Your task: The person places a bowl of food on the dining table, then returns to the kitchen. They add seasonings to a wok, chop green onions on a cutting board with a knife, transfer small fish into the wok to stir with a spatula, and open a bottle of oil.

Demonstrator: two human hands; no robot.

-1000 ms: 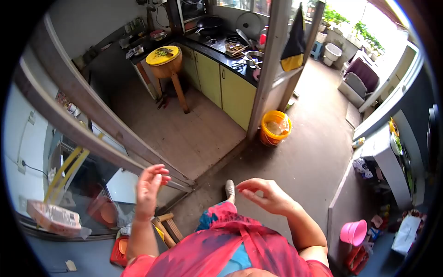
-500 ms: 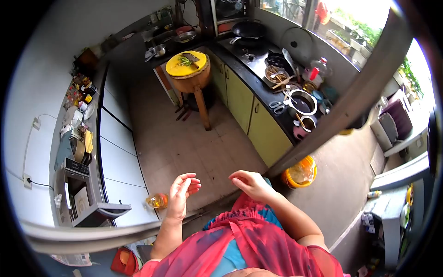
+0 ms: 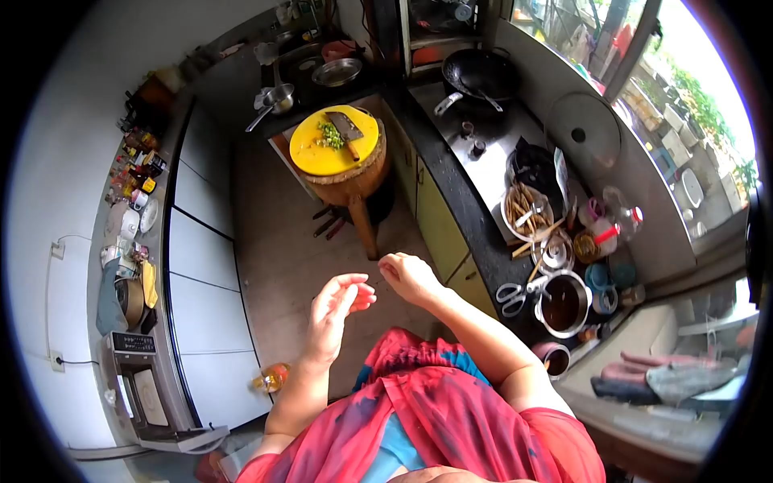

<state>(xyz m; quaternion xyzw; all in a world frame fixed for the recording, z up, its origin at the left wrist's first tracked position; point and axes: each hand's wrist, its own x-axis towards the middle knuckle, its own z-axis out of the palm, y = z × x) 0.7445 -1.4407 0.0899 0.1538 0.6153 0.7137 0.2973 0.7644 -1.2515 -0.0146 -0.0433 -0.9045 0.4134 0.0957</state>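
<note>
My left hand (image 3: 340,315) is held up in front of my body, its fingers loosely bent and spaced apart, with nothing in it. Just to its right, my right hand (image 3: 411,278) has its fingers curled in, and no object shows in it. The two hands are close but do not touch. Beyond them stands a thick round wooden chopping block (image 3: 348,188) on legs. A yellow cutting board (image 3: 318,161) lies on it, with chopped greens (image 3: 328,135) and a cleaver (image 3: 346,129) on top.
On the right counter are a black wok (image 3: 481,74), scissors (image 3: 512,299), a pot of dark liquid (image 3: 563,303) and a bowl of brown sticks (image 3: 525,211). White cabinets (image 3: 205,298) line the left, with an open microwave (image 3: 145,394) and an oil bottle (image 3: 271,377) on the floor.
I have moved forward into the kitchen, so the chopping block and right counter appear nearer. The doorway frame has left the view. Both hands are raised slightly higher in view.
</note>
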